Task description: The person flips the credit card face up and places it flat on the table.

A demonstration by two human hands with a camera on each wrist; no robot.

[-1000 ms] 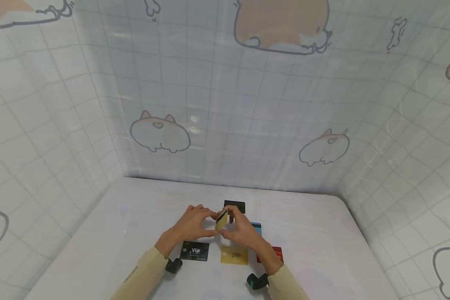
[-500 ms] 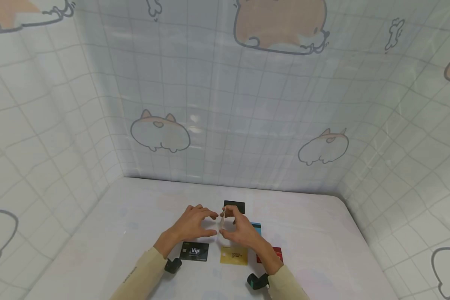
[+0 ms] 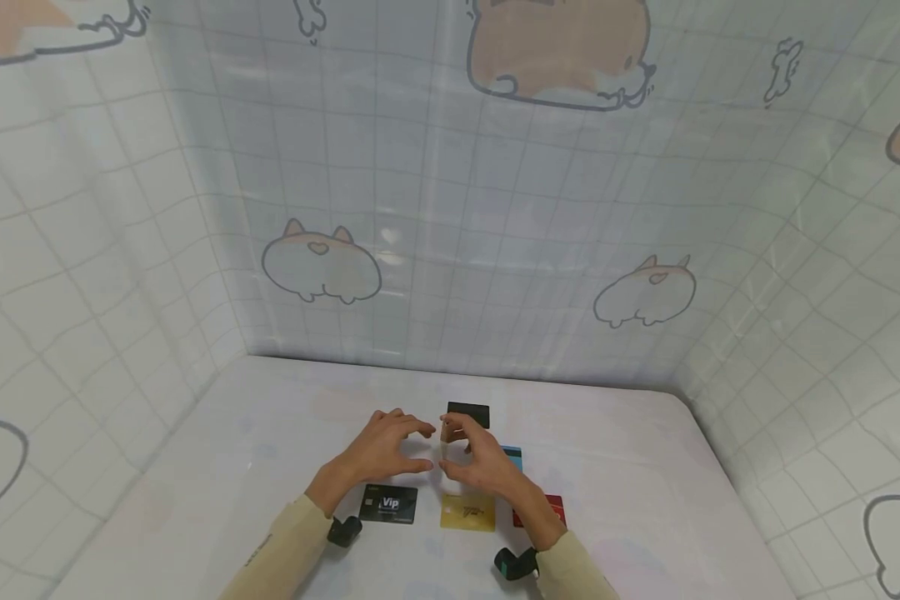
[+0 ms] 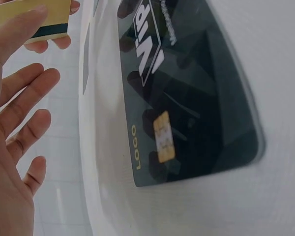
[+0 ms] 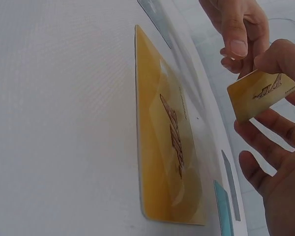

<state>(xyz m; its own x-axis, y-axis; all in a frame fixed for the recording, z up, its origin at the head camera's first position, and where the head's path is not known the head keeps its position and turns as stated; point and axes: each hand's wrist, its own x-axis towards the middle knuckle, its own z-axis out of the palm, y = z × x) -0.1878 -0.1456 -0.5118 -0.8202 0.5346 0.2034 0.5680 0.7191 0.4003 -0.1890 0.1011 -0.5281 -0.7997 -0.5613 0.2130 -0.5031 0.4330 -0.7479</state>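
Between thumb and fingers my right hand (image 3: 482,461) pinches a gold plastic card (image 5: 258,93), raised above the table. In the head view this card (image 3: 444,443) is nearly edge-on; its dark stripe shows in the left wrist view. My left hand (image 3: 385,447) faces it with fingers bent and spread, a small gap from the card, holding nothing. On the table below lie a black "Vip" card (image 3: 388,504), near my left wrist, and a second gold card (image 3: 468,512). A red card (image 3: 555,508) is partly hidden by my right forearm.
Beyond my right hand lie a dark card (image 3: 470,413) and a blue card (image 3: 513,457), partly covered by that hand. Small black devices (image 3: 345,531) sit at both wrists. A patterned curtain (image 3: 450,208) encloses the white table (image 3: 307,392) at the back and sides.
The held gold card has turned from showing its striped face to nearly edge-on in my right hand. My left fingers, close against it before, now stand slightly apart.
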